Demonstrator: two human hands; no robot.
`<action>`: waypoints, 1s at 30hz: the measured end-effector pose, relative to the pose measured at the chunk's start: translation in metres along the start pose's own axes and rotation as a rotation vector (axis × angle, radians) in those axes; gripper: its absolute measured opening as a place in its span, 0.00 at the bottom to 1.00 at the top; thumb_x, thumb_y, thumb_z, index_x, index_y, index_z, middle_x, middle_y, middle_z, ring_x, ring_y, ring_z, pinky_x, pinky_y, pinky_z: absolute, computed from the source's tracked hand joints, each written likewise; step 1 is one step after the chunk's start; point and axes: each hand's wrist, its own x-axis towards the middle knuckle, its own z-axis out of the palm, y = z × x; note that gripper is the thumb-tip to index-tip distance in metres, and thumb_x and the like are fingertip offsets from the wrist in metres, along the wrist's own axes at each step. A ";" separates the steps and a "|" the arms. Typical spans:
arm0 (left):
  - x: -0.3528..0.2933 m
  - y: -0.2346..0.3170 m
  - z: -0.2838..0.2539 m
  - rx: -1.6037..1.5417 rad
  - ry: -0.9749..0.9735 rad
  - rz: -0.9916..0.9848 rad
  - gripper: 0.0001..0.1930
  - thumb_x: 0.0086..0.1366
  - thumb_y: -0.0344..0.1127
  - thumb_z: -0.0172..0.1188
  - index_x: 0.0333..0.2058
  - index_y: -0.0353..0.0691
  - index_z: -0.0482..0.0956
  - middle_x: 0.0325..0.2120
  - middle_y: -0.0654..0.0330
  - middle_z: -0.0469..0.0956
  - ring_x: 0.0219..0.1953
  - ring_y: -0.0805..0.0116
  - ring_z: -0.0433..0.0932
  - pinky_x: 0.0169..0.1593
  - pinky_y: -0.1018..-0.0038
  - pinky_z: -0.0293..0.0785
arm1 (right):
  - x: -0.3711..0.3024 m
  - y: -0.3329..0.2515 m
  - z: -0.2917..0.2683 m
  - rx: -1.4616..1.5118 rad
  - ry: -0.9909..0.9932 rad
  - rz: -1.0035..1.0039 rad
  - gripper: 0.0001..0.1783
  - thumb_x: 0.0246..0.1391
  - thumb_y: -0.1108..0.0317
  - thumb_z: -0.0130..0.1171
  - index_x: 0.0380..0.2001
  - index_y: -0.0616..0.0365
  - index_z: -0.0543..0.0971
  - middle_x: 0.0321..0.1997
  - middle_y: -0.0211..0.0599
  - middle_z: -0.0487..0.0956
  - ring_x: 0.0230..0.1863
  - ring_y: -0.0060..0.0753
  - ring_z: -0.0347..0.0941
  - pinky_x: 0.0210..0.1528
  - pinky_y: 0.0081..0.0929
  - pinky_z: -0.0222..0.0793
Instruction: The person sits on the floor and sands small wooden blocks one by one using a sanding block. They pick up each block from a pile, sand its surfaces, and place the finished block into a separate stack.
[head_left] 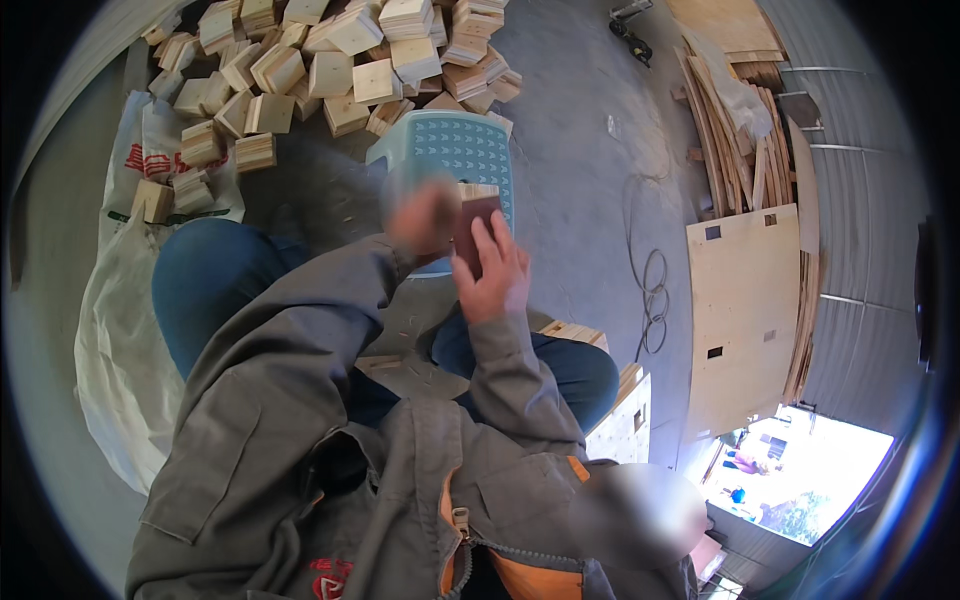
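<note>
Above a pale blue plastic stool (pixel 440 125) is a plywood block (pixel 477 237) with a dark brown face and a light layered edge. My right hand (pixel 497 280) is closed on it, fingers over the brown face and thumb at its left edge. My left hand (pixel 422 217) is beside the block's left side, smeared by motion. Whether its fingers touch or grip anything is not visible.
A heap of plywood blocks (pixel 375 80) lies beyond the stool. A white woven sack (pixel 125 350) with a few blocks on it is at left. Boards (pixel 745 300) lean along the right wall, near a cable (pixel 655 290) on the floor.
</note>
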 end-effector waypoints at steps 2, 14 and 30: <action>0.000 0.004 0.001 0.009 0.038 -0.015 0.46 0.50 0.42 0.86 0.64 0.42 0.69 0.57 0.47 0.75 0.60 0.47 0.77 0.64 0.59 0.76 | -0.029 0.002 -0.007 0.012 0.013 -0.019 0.37 0.51 0.62 0.74 0.66 0.51 0.79 0.76 0.48 0.71 0.64 0.55 0.74 0.67 0.48 0.67; -0.005 0.024 -0.016 -0.057 -0.014 -0.037 0.51 0.42 0.36 0.87 0.65 0.44 0.68 0.58 0.47 0.74 0.62 0.44 0.76 0.65 0.59 0.75 | 0.008 0.031 0.008 0.027 0.089 -0.004 0.36 0.50 0.62 0.73 0.66 0.48 0.80 0.75 0.45 0.73 0.65 0.54 0.74 0.67 0.48 0.68; -0.004 0.048 -0.027 -0.048 0.019 -0.011 0.51 0.41 0.32 0.85 0.66 0.47 0.67 0.59 0.48 0.74 0.63 0.43 0.75 0.67 0.58 0.74 | 0.028 0.065 0.011 0.133 0.078 0.089 0.38 0.53 0.60 0.72 0.68 0.56 0.77 0.76 0.54 0.70 0.71 0.60 0.70 0.70 0.48 0.68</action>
